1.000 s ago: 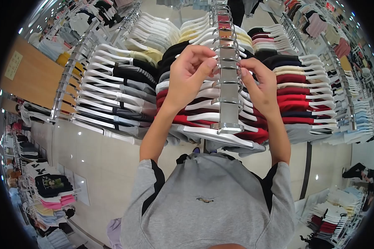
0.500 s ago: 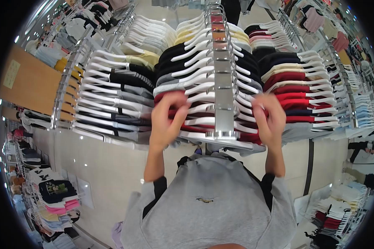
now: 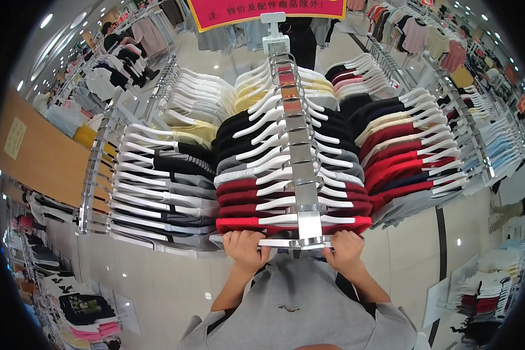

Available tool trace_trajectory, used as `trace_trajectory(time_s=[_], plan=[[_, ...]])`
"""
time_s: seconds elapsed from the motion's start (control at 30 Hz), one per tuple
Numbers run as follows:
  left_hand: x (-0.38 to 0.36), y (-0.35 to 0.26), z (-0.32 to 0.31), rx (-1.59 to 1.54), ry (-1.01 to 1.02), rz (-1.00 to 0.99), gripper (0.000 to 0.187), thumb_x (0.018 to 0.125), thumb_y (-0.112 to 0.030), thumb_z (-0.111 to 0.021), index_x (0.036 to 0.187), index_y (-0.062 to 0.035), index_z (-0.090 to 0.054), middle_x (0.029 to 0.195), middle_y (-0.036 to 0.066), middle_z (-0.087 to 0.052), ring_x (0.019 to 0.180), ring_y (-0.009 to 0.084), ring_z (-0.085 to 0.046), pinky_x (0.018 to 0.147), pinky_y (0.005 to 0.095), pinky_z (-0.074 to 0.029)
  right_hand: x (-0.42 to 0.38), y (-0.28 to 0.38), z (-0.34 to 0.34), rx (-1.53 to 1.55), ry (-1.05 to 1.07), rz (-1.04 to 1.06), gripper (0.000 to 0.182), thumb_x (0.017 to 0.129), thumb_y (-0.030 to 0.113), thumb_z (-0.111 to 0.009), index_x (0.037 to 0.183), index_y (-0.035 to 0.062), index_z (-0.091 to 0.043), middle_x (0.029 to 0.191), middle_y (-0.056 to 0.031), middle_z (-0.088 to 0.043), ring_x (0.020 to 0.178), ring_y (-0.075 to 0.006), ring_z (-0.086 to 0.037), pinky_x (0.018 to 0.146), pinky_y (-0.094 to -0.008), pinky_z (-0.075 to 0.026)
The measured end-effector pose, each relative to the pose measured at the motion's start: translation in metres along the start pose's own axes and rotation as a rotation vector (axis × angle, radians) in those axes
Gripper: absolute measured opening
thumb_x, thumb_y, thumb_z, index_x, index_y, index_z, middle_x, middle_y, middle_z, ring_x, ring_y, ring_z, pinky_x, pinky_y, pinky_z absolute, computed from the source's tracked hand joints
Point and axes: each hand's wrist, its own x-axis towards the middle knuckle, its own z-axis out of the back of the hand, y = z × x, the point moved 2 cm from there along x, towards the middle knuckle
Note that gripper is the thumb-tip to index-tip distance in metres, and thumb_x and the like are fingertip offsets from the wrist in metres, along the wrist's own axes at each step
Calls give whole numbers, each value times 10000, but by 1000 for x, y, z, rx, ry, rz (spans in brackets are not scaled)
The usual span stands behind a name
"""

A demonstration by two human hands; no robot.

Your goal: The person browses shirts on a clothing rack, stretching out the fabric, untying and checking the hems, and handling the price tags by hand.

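At the front end of the middle metal rail [image 3: 302, 157], my left hand [image 3: 244, 249] curls its fingers over the left shoulder of the frontmost garment, a grey top [image 3: 216, 240]. My right hand [image 3: 345, 251] grips the same top's other shoulder, with the fingers folded over. A white hanger [image 3: 279, 243] runs between both hands inside its neckline. Most of the top's body is hidden below. Directly behind hangs a bright red top [image 3: 237, 224], followed by dark red tops [image 3: 237, 197] on white hangers.
Side rails hold more tops: grey and black ones [image 3: 189, 186] at left, red and navy ones [image 3: 399, 175] at right. A pink-red sign [image 3: 268, 13] stands at the rail's far end. A wooden panel [image 3: 46, 149] is at left. Another person [image 3: 118, 39] is at upper left.
Both hands have come down and closer together onto the shoulders of the front grey top. The red and dark red tops behind it now hang evenly lined up. The camera view has tilted up.
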Motion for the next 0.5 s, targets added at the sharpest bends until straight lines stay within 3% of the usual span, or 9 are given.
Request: trace_trajectory(time_s=[0.17, 0.23, 0.4, 0.5], plan=[[-1, -13, -13, -37, 28, 37, 109, 718, -106, -635, 743, -93, -530, 642, 64, -457, 574, 268, -422, 578, 380, -294, 4, -8, 6, -196, -106, -35, 249, 711, 159, -735, 621, 86, -516, 549, -41, -431, 481, -215, -435, 459, -344, -299], [-2, -11, -9, -9, 19, 32, 114, 717, -109, -640, 737, -90, -529, 639, 64, -457, 571, 268, -422, 573, 382, -291, 3, -6, 3, -270, -182, -81, 312, 693, 139, -743, 569, 93, -461, 527, -52, -400, 457, -223, -404, 449, -350, -285], [0, -2, 1, 35, 22, -11, 103, 710, -103, -634, 733, -75, -538, 642, 68, -454, 562, 266, -421, 566, 390, -289, -9, 3, -7, -236, -219, -71, 295, 681, 149, -754, 588, 95, -479, 540, -39, -412, 470, -221, -408, 462, -352, -288], [-3, -1, -2, 64, 61, -37, 138, 729, -184, -671, 741, -83, -578, 648, 58, -475, 566, 241, -445, 584, 369, -319, -13, -7, -3, -292, -292, -81, 242, 659, 206, -775, 695, 96, -562, 621, -26, -484, 551, -226, -471, 542, -355, -333]])
